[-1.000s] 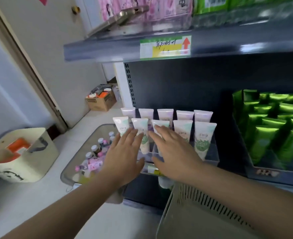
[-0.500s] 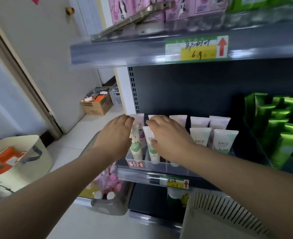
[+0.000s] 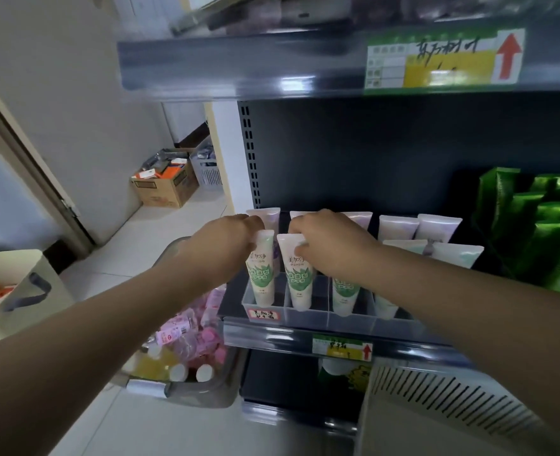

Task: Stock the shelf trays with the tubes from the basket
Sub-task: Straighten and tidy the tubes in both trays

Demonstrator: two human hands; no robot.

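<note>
As both hands (image 3: 226, 245) (image 3: 324, 241) curl, each grip pinching a front tube top (image 3: 261, 268) (image 3: 296, 271)

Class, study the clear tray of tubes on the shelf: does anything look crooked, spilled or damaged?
Nothing stands out. The tubes stand upright in the clear tray, left hand and right hand at their tops; no spill shows.

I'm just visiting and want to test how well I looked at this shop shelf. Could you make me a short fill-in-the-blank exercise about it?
1. Both hands, left and right, touch the tops of the white tubes with ____ leaf labels.
2. Those tubes stand in a clear plastic divided ____ on the shelf.
3. The arrow on the shelf's yellow price tag is coloured ____.
4. The brown cardboard box sits on the ____.

Missing words: green; tray; red; floor
</note>
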